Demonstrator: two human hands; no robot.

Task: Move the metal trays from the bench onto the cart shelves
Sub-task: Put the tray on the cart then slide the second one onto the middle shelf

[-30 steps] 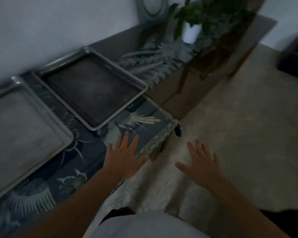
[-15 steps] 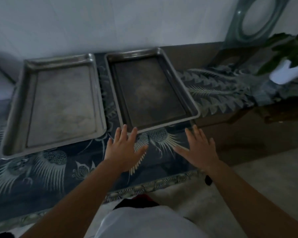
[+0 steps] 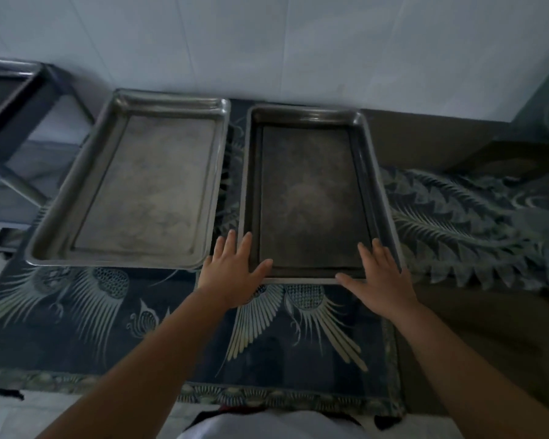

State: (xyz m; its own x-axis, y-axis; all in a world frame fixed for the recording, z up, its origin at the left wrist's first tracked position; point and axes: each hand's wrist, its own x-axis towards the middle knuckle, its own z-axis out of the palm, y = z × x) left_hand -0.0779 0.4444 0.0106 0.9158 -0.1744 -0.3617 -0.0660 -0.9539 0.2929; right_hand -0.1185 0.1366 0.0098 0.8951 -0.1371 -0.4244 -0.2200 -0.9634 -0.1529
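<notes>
Two metal trays lie side by side on the bench, which is covered by a dark blue cloth with bird and feather prints [image 3: 298,350]. The lighter tray [image 3: 146,185] is on the left, the darker tray [image 3: 311,191] on the right. My left hand [image 3: 232,274] lies flat over the darker tray's near left corner, fingers spread. At that tray's near right corner my right hand [image 3: 381,277] is spread the same way, fingers over the rim. Neither hand grips anything. Part of the metal cart [image 3: 13,99] shows at the far left.
A white wall runs behind the bench. On the right, a second patterned cloth [image 3: 476,229] drapes over a brown surface. Pale floor shows at the bottom edge and left of the bench, below the cart's frame.
The view has swung left from the floor and plant onto the bench. Both hands have reached forward from the cloth's near part to the darker tray's near corners.
</notes>
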